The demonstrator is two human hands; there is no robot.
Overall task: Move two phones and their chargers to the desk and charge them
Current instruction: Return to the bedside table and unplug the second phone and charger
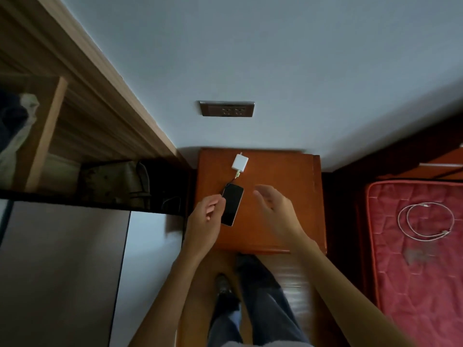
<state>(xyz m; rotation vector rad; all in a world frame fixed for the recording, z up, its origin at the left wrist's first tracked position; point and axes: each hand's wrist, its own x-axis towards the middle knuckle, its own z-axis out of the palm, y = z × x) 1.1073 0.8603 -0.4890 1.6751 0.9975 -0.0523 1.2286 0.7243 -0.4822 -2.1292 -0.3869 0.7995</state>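
Note:
A black phone lies on the reddish wooden nightstand, tilted a little. A white charger block rests behind it near the wall, with a short dark cable running from the block to the phone's top corner. My left hand touches the phone's left edge with its fingertips pinched there. My right hand hovers to the right of the phone, fingers spread, holding nothing. A coiled white cable lies on the red mattress at the right.
A brown wall socket sits on the wall above the nightstand. At the left stands a wooden wardrobe with an open shelf holding clothes and a bag. My legs and shoes are below, on the wooden floor.

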